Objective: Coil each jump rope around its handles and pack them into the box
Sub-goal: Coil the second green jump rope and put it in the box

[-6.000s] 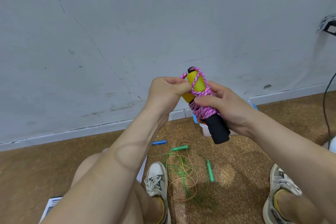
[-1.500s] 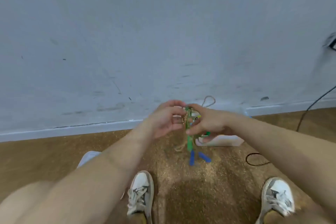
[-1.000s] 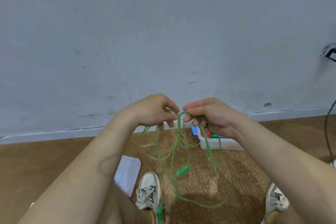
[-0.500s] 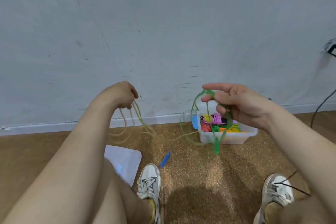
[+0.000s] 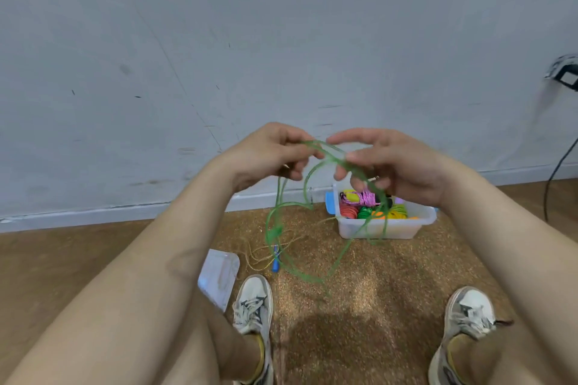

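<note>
Both hands are raised in front of the wall with a green jump rope (image 5: 283, 228) strung between them. My left hand (image 5: 269, 155) pinches the rope with curled fingers. My right hand (image 5: 387, 162) holds another stretch of it between thumb and fingers. Tangled green loops hang down to the cork floor. A tan rope (image 5: 266, 251) with a blue handle (image 5: 275, 262) lies on the floor under the loops. The clear plastic box (image 5: 419, 222) stands by the wall and holds several coiled ropes, among them a pink one (image 5: 362, 197).
The box's clear lid (image 5: 219, 272) lies on the floor beside my left shoe (image 5: 253, 303). My right shoe (image 5: 469, 316) is at the lower right. A black cable (image 5: 556, 172) hangs down the wall at the far right.
My hands, apart half a second ago, have come together at chest height. The green rope now hangs in long loops between them, and the tan rope lies on the floor.
</note>
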Motion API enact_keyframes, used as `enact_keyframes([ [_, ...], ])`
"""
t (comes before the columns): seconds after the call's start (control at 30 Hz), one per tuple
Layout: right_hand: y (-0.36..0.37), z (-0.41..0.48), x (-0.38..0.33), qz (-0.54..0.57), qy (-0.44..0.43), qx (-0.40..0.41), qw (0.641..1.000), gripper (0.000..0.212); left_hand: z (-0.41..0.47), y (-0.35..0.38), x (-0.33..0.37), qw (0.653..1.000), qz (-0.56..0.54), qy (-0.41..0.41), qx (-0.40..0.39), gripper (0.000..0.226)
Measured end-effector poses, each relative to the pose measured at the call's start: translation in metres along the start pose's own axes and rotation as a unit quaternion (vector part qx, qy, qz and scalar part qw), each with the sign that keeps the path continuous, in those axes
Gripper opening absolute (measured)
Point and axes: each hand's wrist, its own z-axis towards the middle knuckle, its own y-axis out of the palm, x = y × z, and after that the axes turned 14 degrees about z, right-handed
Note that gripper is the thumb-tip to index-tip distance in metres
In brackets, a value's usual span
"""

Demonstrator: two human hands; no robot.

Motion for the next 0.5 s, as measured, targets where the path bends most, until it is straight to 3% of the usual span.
enact_keyframes([
  [0.13, -0.012, -0.002, 0.015, -0.223, 0.088, -0.009, 0.971, 0.014, -0.006, -0.024, -0.011, 0.993, 0.040, -0.023, 0.108, 0.013],
  [0.23, -0.021, 0.001, 0.025, -0.302, 0.147, -0.010, 0.942, 0.024, -0.009, -0.041, -0.020, 0.965, 0.121, -0.047, 0.227, 0.015],
  [0.27, -0.022, 0.000, 0.026, -0.310, 0.167, 0.005, 0.936, 0.027, -0.010, -0.047, -0.025, 0.958, 0.156, -0.060, 0.235, 0.014],
  [0.3, -0.024, -0.001, 0.026, -0.308, 0.185, 0.021, 0.933, 0.030, -0.011, -0.051, -0.031, 0.955, 0.191, -0.077, 0.214, 0.013],
  [0.4, -0.023, -0.004, 0.021, -0.252, 0.200, 0.051, 0.945, 0.034, -0.015, -0.057, -0.049, 0.944, 0.296, -0.135, 0.052, 0.012],
  [0.5, -0.019, -0.004, 0.015, -0.129, 0.130, 0.096, 0.978, 0.036, -0.017, -0.054, -0.054, 0.929, 0.320, -0.180, -0.044, 0.017],
])
